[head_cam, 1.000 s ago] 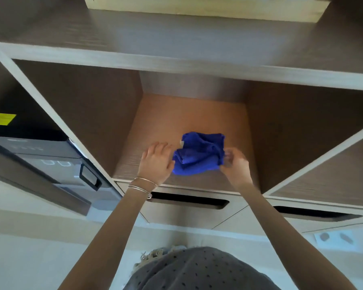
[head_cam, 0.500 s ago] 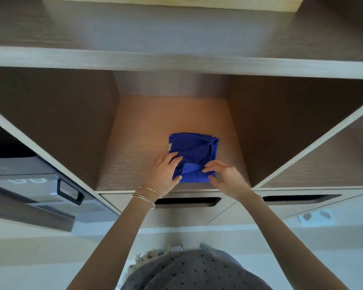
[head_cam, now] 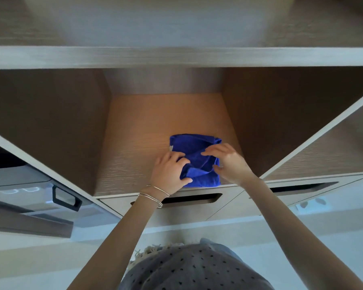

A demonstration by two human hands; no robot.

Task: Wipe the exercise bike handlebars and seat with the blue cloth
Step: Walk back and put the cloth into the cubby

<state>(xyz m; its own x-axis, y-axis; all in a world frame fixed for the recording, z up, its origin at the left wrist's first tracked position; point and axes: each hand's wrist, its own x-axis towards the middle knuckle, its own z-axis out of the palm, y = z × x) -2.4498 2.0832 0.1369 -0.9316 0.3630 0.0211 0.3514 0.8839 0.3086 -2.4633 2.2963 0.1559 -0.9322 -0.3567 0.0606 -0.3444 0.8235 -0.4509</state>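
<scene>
Both arms reach forward and up into the shelf compartment [head_cam: 155, 122], forearms bare, wrists roughly level with its front edge. Thin bangles [head_cam: 153, 195] on the left wrist.

Left hand [head_cam: 169, 172]: fingers curled at the left edge of the blue cloth [head_cam: 194, 144], thumb laid across its near-left corner. Reads as a grasp on that folded edge.

Right hand [head_cam: 232, 163]: fingers arched over the right part of the cloth, tips touching the upper surface, thumb touching lower down, a raised fold between them. Cannot tell whether it pinches the fold or only rests on it.

Room: the compartment is boxed by a side wall on each side and the upper shelf [head_cam: 176, 57] overhead. Bare wood floor to the left of the cloth and behind it. The right wall is near the right hand. A drawer [head_cam: 197, 208] with a slot pull sits directly under the front lip. A grey appliance [head_cam: 29, 191] occupies the next bay to the left.

Cloth: folded, lying on the compartment floor, right of centre, its near edge at the front lip. It lies between the two hands, partly under both.
</scene>
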